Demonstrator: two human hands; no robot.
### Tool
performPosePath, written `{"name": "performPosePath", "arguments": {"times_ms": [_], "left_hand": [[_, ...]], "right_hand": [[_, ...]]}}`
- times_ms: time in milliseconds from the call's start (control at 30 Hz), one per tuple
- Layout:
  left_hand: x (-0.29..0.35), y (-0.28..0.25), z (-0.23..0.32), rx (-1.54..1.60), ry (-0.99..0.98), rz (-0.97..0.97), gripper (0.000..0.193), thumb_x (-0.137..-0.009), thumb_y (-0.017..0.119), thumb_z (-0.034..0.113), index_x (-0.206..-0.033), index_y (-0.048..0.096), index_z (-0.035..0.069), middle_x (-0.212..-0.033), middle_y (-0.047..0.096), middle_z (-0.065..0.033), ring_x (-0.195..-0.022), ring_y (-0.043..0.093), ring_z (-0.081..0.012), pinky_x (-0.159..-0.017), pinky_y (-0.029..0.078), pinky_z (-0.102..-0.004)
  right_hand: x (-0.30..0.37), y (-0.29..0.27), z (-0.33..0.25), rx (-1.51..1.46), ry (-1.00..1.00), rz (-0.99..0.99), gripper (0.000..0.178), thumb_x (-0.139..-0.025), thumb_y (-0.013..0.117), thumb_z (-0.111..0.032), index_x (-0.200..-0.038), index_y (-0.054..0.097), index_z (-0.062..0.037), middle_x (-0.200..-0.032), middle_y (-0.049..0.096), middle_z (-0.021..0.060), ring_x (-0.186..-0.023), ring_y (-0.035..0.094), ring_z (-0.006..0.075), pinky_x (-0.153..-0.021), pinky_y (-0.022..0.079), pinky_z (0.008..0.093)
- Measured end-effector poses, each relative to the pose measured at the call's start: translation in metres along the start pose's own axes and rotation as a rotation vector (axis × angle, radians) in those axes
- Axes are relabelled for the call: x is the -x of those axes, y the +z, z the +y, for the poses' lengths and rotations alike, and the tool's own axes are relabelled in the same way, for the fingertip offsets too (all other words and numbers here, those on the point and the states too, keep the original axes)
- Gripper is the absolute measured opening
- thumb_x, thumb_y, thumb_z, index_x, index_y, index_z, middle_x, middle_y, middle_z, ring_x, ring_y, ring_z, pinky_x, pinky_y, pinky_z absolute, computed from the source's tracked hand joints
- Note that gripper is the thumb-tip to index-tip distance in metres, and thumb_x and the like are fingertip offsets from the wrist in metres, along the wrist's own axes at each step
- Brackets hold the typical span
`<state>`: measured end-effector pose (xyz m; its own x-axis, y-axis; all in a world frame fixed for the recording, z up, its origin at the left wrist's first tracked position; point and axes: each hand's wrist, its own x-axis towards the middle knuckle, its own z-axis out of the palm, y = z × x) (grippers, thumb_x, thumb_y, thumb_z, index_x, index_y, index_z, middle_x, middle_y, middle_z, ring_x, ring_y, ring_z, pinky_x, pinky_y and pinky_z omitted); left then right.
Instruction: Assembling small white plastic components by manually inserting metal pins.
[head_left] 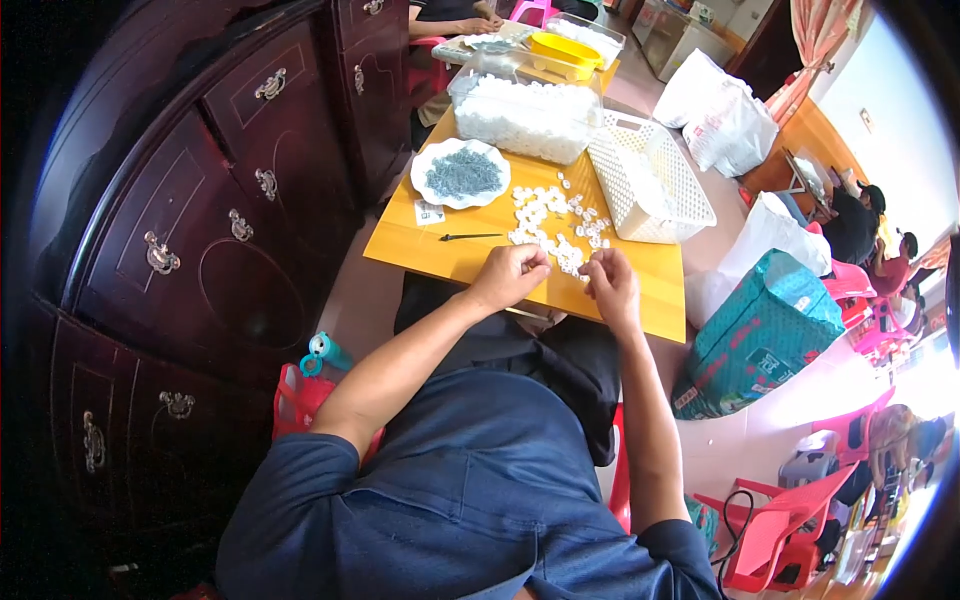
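Observation:
My left hand (510, 275) is closed in a pinch over the near edge of the yellow table (650, 290). My right hand (612, 285) is a short way to its right, thumb and fingers also drawn together. Anything between the fingertips of either is too small to make out. Just beyond both hands, many small white plastic pieces (548, 208) lie scattered on the tabletop. Farther left, a white scalloped plate (420, 172) holds a heap of small dark metal-looking parts (463, 175). A thin black tool (470, 237) lies between that plate and my left hand.
Beyond the plate stands a clear bin (560, 150) full of white pieces, beside a white perforated basket (690, 215). A yellow basin (565, 50) is farther back, near another person's hands (485, 20). Dark cabinets (150, 200) line the left; a teal bag (750, 340) stands right.

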<state>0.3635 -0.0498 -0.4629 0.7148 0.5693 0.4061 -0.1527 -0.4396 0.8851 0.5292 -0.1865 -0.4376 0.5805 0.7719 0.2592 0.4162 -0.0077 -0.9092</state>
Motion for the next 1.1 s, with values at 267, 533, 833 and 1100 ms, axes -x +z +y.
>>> {"name": "performPosePath", "arguments": {"times_ms": [267,533,833,1100], "left_hand": [[0.005,0.014,0.03,0.002,0.012,-0.115,0.007,-0.088,0.067,0.006,-0.088,0.067,-0.001,-0.072,0.068,-0.0057,-0.062,0.062,-0.0085,-0.058,0.049,-0.0259],[0.007,0.017,0.021,-0.059,0.054,-0.092,0.006,-0.088,0.068,0.006,-0.088,0.068,0.0,-0.073,0.069,-0.0036,-0.06,0.06,-0.0068,-0.056,0.049,-0.0248],[0.005,0.013,0.024,-0.085,0.066,-0.08,0.006,-0.088,0.068,0.005,-0.087,0.067,-0.001,-0.073,0.069,-0.0057,-0.06,0.06,-0.0081,-0.057,0.049,-0.026],[0.004,0.012,0.026,-0.155,0.089,-0.086,0.007,-0.086,0.067,0.006,-0.088,0.067,-0.001,-0.078,0.069,-0.0173,-0.071,0.069,-0.0317,-0.065,0.053,-0.0383]], "right_hand": [[0.037,0.011,0.005,-0.376,0.222,-0.11,0.016,-0.098,0.061,-0.016,-0.107,0.063,-0.003,-0.084,0.066,0.0003,-0.066,0.054,0.0055,-0.058,0.044,0.02],[0.044,0.019,0.008,-0.485,0.265,-0.182,0.021,-0.098,0.062,-0.016,-0.115,0.064,-0.0026,-0.089,0.067,-0.0014,-0.07,0.056,0.0052,-0.063,0.045,0.0196],[0.043,0.02,0.013,-0.538,0.257,-0.111,0.02,-0.095,0.066,-0.009,-0.113,0.063,-0.0021,-0.091,0.068,0.0014,-0.074,0.06,0.0074,-0.067,0.048,0.021],[0.043,0.02,0.012,-0.518,0.245,-0.114,0.017,-0.094,0.067,-0.011,-0.11,0.064,-0.0033,-0.09,0.068,0.0007,-0.074,0.061,0.0074,-0.066,0.048,0.0211]]}}
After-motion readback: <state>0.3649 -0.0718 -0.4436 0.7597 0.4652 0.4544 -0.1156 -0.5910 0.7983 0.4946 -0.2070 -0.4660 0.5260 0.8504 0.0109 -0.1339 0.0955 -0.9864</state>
